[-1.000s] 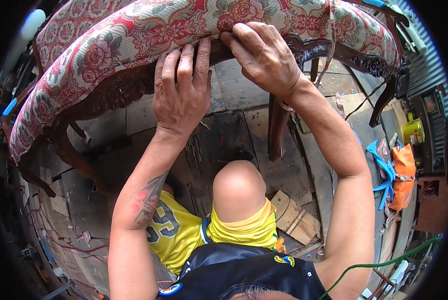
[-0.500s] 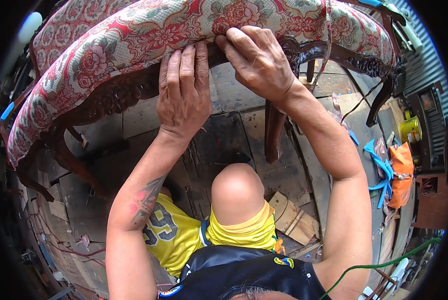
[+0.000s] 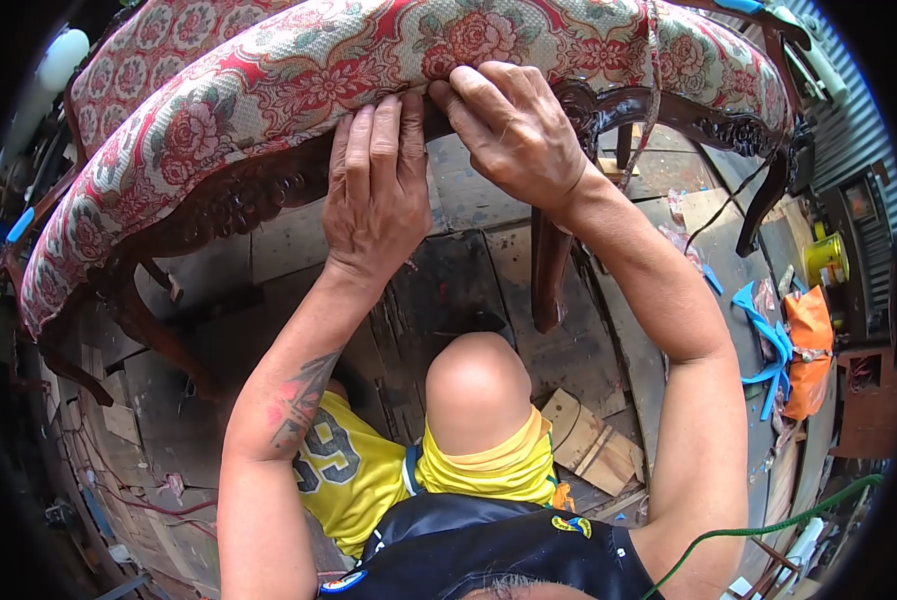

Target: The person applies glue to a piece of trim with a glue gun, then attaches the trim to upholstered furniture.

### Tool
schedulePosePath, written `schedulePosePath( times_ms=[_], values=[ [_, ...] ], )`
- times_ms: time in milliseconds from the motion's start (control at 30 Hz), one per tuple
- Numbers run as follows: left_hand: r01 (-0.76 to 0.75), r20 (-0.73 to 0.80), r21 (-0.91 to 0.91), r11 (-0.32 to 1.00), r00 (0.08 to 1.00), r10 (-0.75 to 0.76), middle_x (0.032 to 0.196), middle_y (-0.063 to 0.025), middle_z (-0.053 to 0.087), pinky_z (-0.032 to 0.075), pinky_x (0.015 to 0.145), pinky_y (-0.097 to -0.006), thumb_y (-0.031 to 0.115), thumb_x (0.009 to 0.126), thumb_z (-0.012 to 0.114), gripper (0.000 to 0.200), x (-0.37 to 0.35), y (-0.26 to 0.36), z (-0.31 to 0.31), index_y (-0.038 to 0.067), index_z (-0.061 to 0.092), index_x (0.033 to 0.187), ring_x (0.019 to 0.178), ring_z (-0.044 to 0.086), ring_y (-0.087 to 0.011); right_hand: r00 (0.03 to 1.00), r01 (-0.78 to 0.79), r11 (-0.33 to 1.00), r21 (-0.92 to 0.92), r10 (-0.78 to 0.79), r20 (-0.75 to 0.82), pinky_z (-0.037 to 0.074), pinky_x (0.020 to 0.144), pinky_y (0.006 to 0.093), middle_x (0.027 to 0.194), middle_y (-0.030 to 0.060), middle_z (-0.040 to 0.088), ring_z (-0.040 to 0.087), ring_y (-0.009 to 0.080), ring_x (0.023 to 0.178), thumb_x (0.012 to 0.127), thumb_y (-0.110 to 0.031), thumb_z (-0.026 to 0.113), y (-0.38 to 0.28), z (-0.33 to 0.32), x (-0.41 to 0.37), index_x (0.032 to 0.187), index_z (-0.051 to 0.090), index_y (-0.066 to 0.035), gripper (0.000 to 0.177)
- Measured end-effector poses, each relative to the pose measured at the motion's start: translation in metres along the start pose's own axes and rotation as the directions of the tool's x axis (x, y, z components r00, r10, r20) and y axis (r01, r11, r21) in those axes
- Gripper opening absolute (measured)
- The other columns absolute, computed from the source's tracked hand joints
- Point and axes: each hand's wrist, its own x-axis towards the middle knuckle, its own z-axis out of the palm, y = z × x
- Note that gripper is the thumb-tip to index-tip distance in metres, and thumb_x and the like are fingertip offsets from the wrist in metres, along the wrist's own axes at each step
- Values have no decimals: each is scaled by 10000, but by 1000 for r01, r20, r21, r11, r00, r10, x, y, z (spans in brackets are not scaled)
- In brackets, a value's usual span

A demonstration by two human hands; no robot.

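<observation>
A sofa with red and cream floral upholstery fabric [image 3: 309,60] and a dark carved wooden frame [image 3: 234,195] curves across the top of the view. My left hand [image 3: 377,185] lies against the fabric's lower front edge, its fingers stretched out and pointing up, with the tips at the seam. Just right of it, my right hand [image 3: 514,130] has bent fingers closed at the same edge, thumb side toward the left hand. The fabric under those fingertips is mostly hidden. A patterned cord-like strip [image 3: 655,90] hangs down over the seat front to the right.
A wooden leg [image 3: 549,270] stands below my right wrist. On the plank floor lie a piece of wood [image 3: 594,440], blue strips [image 3: 764,345] and an orange bag [image 3: 809,350]. A yellow can [image 3: 826,260] is at the right. A green cord [image 3: 769,527] crosses the lower right.
Both hands stay at the fabric edge. The fingers have shifted slightly, the left hand a little nearer the right one. The whole view has moved slightly.
</observation>
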Motion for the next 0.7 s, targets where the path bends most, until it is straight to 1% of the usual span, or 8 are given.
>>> schedulePosePath(
  times_ms=[233, 300, 433, 500, 533, 600, 633, 700],
  values=[
    [-5, -19, 47, 999, 1000, 6, 1423, -103, 595, 485, 1176, -439, 193, 991, 691, 525, 2, 1, 0, 83, 649, 1502, 1341, 530, -289, 1000, -8, 1000, 18, 8, -7, 553, 974, 432, 1293, 110, 628, 637, 290, 1167, 775, -31, 746, 0, 1, 1, 1239, 766, 25, 467],
    [15, -23, 39, 999, 1000, -14, 1415, -93, 597, 496, 1165, -439, 211, 1009, 684, 504, 3, 3, 0, 93, 655, 1498, 1338, 532, -277, 999, 28, 999, -43, -29, -32, 545, 937, 417, 1264, 115, 630, 610, 268, 1143, 777, -184, 727, 3, 3, 0, 1131, 769, 5, 403],
    [16, -20, 56, 998, 1000, -15, 1412, -83, 597, 501, 1163, -439, 237, 1018, 683, 495, 4, 3, 1, 99, 662, 1493, 1336, 533, -274, 999, -4, 1000, -12, 3, -38, 553, 940, 437, 1263, 118, 632, 618, 279, 1157, 797, -159, 724, 2, 5, 1, 1159, 763, -9, 394],
    [6, -53, 59, 998, 999, -3, 1428, -81, 587, 482, 1216, -436, 145, 992, 591, 513, 2, 4, 5, 74, 655, 1495, 1354, 523, -293, 996, -52, 998, 45, 54, -67, 560, 936, 447, 1218, 135, 660, 657, 306, 1117, 799, -105, 742, 2, 4, 2, 1164, 763, -15, 376],
    [9, -55, 57, 998, 998, -6, 1428, -81, 587, 482, 1216, -436, 145, 992, 591, 513, 3, 4, 5, 74, 655, 1495, 1354, 523, -293, 997, -49, 998, 43, 52, -65, 560, 936, 447, 1218, 135, 660, 657, 306, 1117, 799, -105, 742, 0, 2, 2, 1164, 763, -15, 376],
    [-5, -39, 90, 996, 999, 9, 1427, -78, 589, 480, 1218, -436, 135, 986, 597, 513, 3, 4, 3, 78, 662, 1491, 1357, 523, -291, 962, -237, 957, 167, 255, -96, 560, 929, 445, 1107, 149, 710, 698, 335, 1048, 819, -56, 755, -5, -4, 4, 1179, 768, -11, 363],
    [-2, -39, 91, 996, 999, 6, 1427, -78, 589, 480, 1218, -436, 135, 986, 597, 513, 3, 3, 2, 78, 662, 1491, 1357, 523, -291, 963, -234, 958, 168, 252, -96, 560, 929, 445, 1107, 149, 710, 698, 335, 1048, 819, -56, 755, -7, -7, 6, 1179, 768, -11, 363],
    [-22, -3, 121, 992, 1000, 22, 1442, -64, 589, 491, 1181, -447, 290, 1024, 687, 517, 2, 2, 0, 105, 652, 1506, 1337, 531, -274, 914, -369, 897, 246, 398, -81, 558, 920, 439, 1013, 151, 740, 713, 345, 978, 856, -53, 767, -9, -14, 11, 1163, 781, -5, 311]
  ],
)
